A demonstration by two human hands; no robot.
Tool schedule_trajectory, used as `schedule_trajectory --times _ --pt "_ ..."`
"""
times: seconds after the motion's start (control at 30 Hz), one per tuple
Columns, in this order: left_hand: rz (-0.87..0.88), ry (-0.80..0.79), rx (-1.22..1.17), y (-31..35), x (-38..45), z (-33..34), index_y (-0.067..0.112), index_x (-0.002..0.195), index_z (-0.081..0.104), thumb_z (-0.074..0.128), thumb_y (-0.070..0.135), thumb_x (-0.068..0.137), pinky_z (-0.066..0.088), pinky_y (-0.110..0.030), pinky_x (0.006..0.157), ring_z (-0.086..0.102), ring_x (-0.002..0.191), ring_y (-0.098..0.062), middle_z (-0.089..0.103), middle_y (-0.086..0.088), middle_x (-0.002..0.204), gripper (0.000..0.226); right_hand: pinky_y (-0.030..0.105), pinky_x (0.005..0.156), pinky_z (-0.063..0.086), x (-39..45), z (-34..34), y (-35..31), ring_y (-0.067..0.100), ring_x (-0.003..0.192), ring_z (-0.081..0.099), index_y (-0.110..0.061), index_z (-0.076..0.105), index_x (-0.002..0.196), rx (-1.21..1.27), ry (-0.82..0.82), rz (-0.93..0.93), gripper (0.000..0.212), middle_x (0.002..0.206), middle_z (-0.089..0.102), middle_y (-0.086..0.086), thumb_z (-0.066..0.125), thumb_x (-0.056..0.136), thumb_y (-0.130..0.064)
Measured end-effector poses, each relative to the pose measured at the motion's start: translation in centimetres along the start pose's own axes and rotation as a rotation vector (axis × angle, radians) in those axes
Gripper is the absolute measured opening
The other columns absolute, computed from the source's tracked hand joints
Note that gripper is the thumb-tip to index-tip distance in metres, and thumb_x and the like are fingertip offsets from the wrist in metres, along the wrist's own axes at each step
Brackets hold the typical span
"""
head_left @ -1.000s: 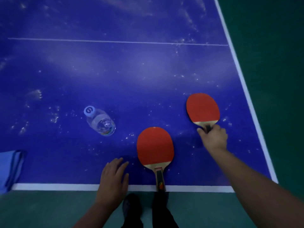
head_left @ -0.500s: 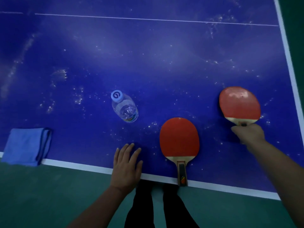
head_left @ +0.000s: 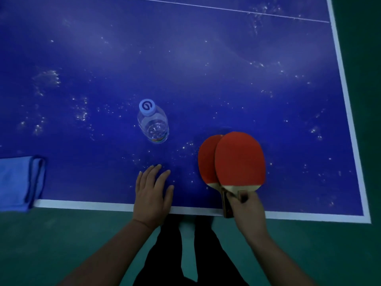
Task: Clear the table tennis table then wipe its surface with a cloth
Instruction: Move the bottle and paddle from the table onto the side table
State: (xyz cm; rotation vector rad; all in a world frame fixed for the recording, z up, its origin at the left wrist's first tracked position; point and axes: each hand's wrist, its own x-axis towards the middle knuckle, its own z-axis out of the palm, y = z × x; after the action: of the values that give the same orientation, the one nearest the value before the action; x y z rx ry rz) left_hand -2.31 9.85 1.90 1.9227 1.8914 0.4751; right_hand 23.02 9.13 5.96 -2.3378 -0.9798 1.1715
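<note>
two red paddles stacked near the front edge of a dusty blue table (head_left: 185, 69)

the top paddle (head_left: 240, 159) overlaps the lower paddle (head_left: 206, 159), whose handle pokes past the white edge line. right hand (head_left: 246, 205) grips the top paddle's handle, left hand (head_left: 152, 195) lies flat, fingers spread, on the table edge. water bottle (head_left: 153, 124) stands just beyond it, blue cloth (head_left: 18, 182) far left.

Speckled blue table (head_left: 206, 69) bears bottle (head_left: 153, 124), cloth (head_left: 18, 182), lower paddle (head_left: 207, 159)

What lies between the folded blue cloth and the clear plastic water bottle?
Nothing: the head view shows only bare, speckled blue tabletop between the folded blue cloth and the clear plastic water bottle.
</note>
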Motion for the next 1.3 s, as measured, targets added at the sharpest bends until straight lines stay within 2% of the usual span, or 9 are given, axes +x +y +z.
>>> schedule_trajectory --times 0.13,0.3,0.5,0.6,0.7,0.9,1.07,1.2,1.3 --pt "-0.005 0.015 -0.061 0.6 0.9 -0.9 0.006 0.129 0.061 0.045 0.038 0.094 0.025 -0.057 0.117 0.043 0.134 -0.037 0.051 -0.017 0.14 0.05 0.014 0.047 0.037 -0.9 1.9 -0.8 0.005 0.048 0.047 -0.015 0.049 0.059 0.019 0.0 -0.09 0.037 0.051 0.052 -0.009 0.073 0.086 -0.015" --pt "-0.185 0.14 -0.298 1.6 2.9 -2.2 0.004 0.139 0.048 0.07 0.034 0.089 0.031 -0.055 0.115 0.035 0.139 -0.03 0.04 -0.016 0.148 0.063 0.045 0.077 0.049 -0.8 2.8 -1.6 0.036 0.083 0.059 0.006 0.06 0.08 -0.109 0.026 -0.154 0.026 0.082 0.063 0.018 0.073 0.087 -0.016" --pt "-0.329 0.347 -0.548 2.3 6.9 -3.6 0.008 0.148 0.031 0.077 0.055 0.071 0.018 -0.012 0.115 0.023 0.145 -0.02 0.029 -0.012 0.153 0.102 0.047 0.086 0.046 -1.0 3.3 -1.8 0.038 0.094 0.056 0.012 0.058 0.094 -0.168 0.101 -0.174 0.032 0.096 0.06 0.017 0.077 0.084 -0.011" --pt "-0.342 0.382 -0.603 2.1 8.7 -3.9 0.012 0.15 0.027 0.08 0.057 0.068 0.024 -0.027 0.119 0.023 0.146 -0.02 0.026 -0.01 0.154 0.108 0.04 0.085 0.041 -1.6 3.5 -1.8 0.035 0.096 0.049 0.01 0.054 0.098 -0.175 0.144 -0.2 0.036 0.094 0.048 0.01 0.081 0.079 -0.005" --pt "-0.323 0.393 -0.608 1.7 10.4 -3.9 0.01 0.15 0.027 0.086 0.049 0.066 0.031 -0.043 0.118 0.029 0.144 -0.023 0.03 -0.011 0.152 0.11 0.043 0.088 0.043 -1.2 3.4 -1.6 0.034 0.1 0.049 0.011 0.052 0.106 -0.233 0.084 -0.135 0.047 0.101 0.053 0.018 0.084 0.078 -0.011" --pt "-0.342 0.313 -0.769 1.3 12.6 -4.0 0.018 0.147 0.037 0.094 0.037 0.063 0.05 -0.036 0.104 0.048 0.131 -0.014 0.046 0.0 0.144 0.103 0.047 0.086 0.049 -0.5 3.1 -1.7 0.036 0.099 0.057 0.006 0.055 0.105 -0.182 0.029 -0.057 0.041 0.102 0.061 0.019 0.081 0.08 -0.014" --pt "-0.337 0.305 -0.749 1.3 12.8 -4.1 0.024 0.142 0.043 0.091 0.038 0.067 0.054 -0.035 0.097 0.056 0.121 -0.01 0.054 0.006 0.134 0.09 0.042 0.082 0.051 -0.4 3.2 -1.6 0.033 0.094 0.06 0.004 0.058 0.102 -0.187 0.031 -0.047 0.034 0.099 0.064 0.018 0.079 0.082 -0.014" --pt "-0.314 0.274 -0.739 1.3 12.3 -4.5 0.024 0.142 0.043 0.09 0.041 0.067 0.053 -0.037 0.099 0.055 0.123 -0.013 0.053 0.005 0.136 0.091 0.031 0.065 0.043 -0.6 3.2 -1.8 0.029 0.086 0.059 0.0 0.056 0.097 -0.21 0.016 -0.012 0.025 0.093 0.062 0.014 0.072 0.083 -0.012" --pt "-0.281 0.266 -0.707 1.4 11.6 -5.0 0.024 0.141 0.045 0.09 0.045 0.065 0.052 -0.038 0.1 0.054 0.123 -0.014 0.054 0.005 0.135 0.09 0.03 0.054 0.033 -0.8 3.4 -2.1 0.025 0.076 0.056 -0.004 0.053 0.08 -0.258 0.009 -0.009 0.018 0.081 0.061 0.01 0.069 0.081 -0.013"
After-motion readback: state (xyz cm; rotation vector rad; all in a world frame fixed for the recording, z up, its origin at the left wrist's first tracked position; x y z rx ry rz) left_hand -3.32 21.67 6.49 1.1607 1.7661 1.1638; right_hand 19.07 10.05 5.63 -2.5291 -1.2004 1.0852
